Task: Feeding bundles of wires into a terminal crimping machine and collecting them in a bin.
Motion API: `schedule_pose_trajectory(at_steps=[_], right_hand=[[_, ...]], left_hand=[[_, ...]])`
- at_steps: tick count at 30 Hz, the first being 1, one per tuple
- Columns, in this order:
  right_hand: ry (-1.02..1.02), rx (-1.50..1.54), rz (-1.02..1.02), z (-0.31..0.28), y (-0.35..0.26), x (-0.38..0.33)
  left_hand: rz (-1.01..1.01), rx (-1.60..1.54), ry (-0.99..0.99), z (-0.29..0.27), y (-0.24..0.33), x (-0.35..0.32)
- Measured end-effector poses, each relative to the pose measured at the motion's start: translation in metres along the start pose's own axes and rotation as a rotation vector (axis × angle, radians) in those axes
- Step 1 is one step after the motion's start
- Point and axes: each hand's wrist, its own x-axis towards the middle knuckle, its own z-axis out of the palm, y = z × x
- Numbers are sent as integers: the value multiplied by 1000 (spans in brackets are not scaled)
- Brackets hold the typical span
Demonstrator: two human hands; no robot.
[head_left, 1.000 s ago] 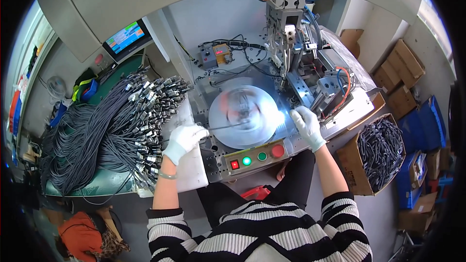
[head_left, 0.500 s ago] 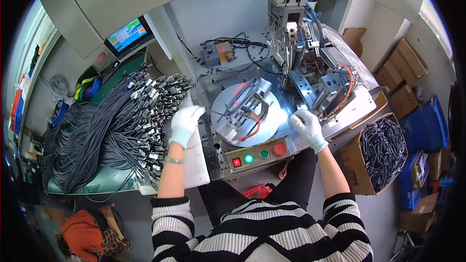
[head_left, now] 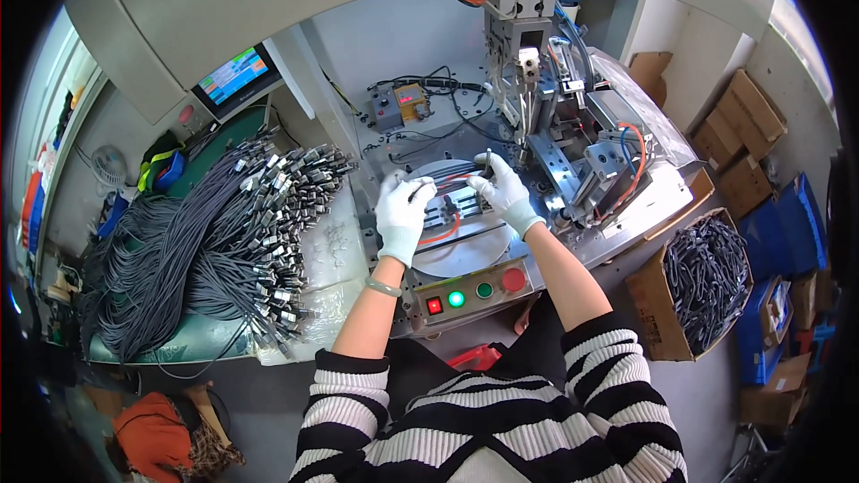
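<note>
My left hand (head_left: 403, 217), in a white glove, is over the left side of a round metal turntable (head_left: 461, 261). Its fingers are bent and pressed together at the fixture (head_left: 463, 206) on that turntable. My right hand (head_left: 506, 195), also gloved, reaches the fixture's right side with its fingers closed. What either hand pinches is too small and partly covered to name. Dark cable-like strands (head_left: 456, 170) run across the fixture between my hands. An orange-red air tube (head_left: 453, 231) curves along the fixture's front.
A heap of grey cables (head_left: 201, 241) with metal plugs lies on the left. In front is a button panel (head_left: 474, 292). A press machine (head_left: 528, 63) rises behind right. A carton (head_left: 658, 304) of black parts stands at right; a screen (head_left: 236, 79) is back left.
Both hands have moved inward to the fixture, the left from beside the cable heap, the right from the turntable's right. The turntable, blurred by turning before, now looks still.
</note>
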Motion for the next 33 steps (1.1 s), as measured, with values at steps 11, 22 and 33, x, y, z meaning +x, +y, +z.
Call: schedule_pose_trajectory(at_steps=[11, 22, 33], right_hand=[[36, -33, 79, 4, -8, 1], [273, 57, 126, -1, -4, -13], [-498, 19, -354, 188, -164, -69]], left_hand=[[-66, -328, -3, 0, -7, -4], [-88, -318, 133, -31, 6, -30], [304, 53, 535, -155, 4, -94]])
